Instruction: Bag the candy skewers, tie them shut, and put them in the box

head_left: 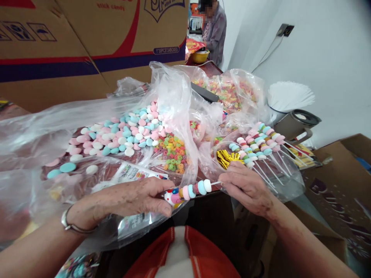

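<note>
The left hand (130, 200) pinches the head end of a candy skewer (188, 191), thumb and fingers closed over the printed, rounded sweet at its tip, while the right hand (246, 187) grips the thin white stick at the other end, so the skewer runs level between them, from about nine to three o'clock; held at both ends like this, the strung pieces seem kept from sliding off. A clear wrapper (136, 220) lies under the left hand, likely there to take the skewer. At one o'clock from the right hand a bundle of gold twist ties (227, 158) sits just beside the knuckles, and beyond it finished skewers (261, 144) rest in a plastic bag. At eleven o'clock, loose pastel marshmallow discs (121, 135) and coloured candy rings (174, 152) spread over plastic sheeting on the bench. Cardboard boxes (95, 38) stand behind, and another person (214, 31) stands at twelve o'clock.
</note>
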{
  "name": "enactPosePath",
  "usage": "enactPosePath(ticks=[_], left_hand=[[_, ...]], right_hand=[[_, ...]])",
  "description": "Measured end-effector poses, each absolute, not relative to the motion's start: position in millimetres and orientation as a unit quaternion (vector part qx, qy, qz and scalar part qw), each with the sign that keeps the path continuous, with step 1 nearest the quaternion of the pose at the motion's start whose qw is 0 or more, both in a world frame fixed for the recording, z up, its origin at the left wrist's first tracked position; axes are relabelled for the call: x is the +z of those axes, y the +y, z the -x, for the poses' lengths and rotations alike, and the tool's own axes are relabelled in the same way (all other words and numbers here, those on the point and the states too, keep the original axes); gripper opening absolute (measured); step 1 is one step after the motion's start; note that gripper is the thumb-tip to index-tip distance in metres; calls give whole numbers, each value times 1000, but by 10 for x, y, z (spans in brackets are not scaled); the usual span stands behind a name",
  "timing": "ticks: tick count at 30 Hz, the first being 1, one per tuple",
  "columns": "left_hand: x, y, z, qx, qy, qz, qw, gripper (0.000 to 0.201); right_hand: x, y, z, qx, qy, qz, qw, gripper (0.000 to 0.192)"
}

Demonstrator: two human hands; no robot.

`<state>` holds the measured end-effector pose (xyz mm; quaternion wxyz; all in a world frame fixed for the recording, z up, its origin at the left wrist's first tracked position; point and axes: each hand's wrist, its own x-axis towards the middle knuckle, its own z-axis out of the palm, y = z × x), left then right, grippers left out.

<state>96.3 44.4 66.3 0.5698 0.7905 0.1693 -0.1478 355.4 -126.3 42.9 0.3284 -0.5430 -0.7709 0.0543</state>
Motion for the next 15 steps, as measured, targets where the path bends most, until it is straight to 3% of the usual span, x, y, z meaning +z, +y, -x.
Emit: enactPosePath(ticks=[6, 11, 15], left_hand=[[565, 197, -1112, -248, 254, -593, 723, 34], [546, 39, -1157, -188, 226, -686, 666, 29], [642, 49, -1019, -112, 234, -740, 621, 42]], right_hand=[[422, -1168, -3462, 94, -818, 497, 274, 21], [377, -1094, -3402, 114, -831, 466, 281, 21], [432, -1088, -3484, 95, -827, 471, 292, 24]])
